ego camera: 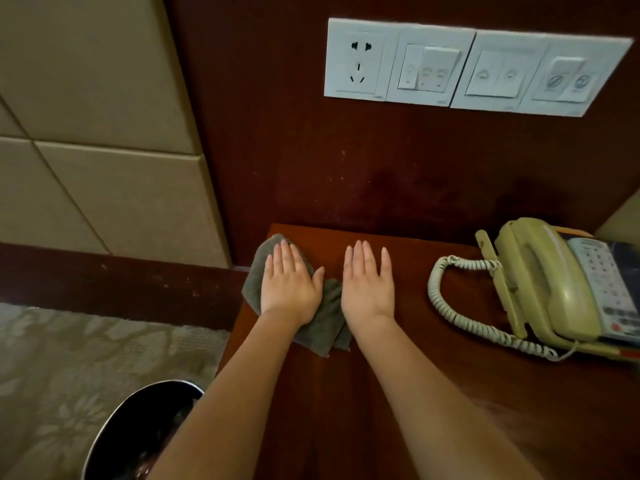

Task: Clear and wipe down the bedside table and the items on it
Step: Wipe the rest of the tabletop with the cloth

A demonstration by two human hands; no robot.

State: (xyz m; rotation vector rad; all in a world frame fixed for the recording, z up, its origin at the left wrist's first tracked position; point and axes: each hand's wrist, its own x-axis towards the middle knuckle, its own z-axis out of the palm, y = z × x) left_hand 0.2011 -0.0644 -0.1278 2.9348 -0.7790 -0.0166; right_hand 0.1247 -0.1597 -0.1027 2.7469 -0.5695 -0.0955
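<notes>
Nearest, at the bottom left, a round black bin [152, 403] with a shiny rim stands on a pale carpet [52, 368] with a leafy pattern; it sits just beside the near left corner of the table [433, 393]. Two bare arms reach from the near edge out over the dark red-brown wooden table top. A little farther on, a grey cloth [327, 329] lies crumpled on the left part of the table, near its far left corner; one end of it points back toward the person. The left hand [289, 285] lies flat on top of the cloth and presses it down; its fingers are straight and close together, and the thumb sticks out to the right. The right hand [367, 289] lies flat on the bare wood just right of the cloth; its fingers are straight too, and it holds nothing; its left edge is at the edge of the cloth, but I cannot tell if they touch. Off to the right, well apart from the hands, a pale yellow-green phone [554, 285] sits on the table with its handset in place; its curly cord [450, 306] loops on the wood to the left of it. Behind the table stands a dark wooden wall [294, 150]; high on it is a row of white switches [478, 67] with a plug socket at the left end. Far left, there are big tan padded squares [86, 133].
</notes>
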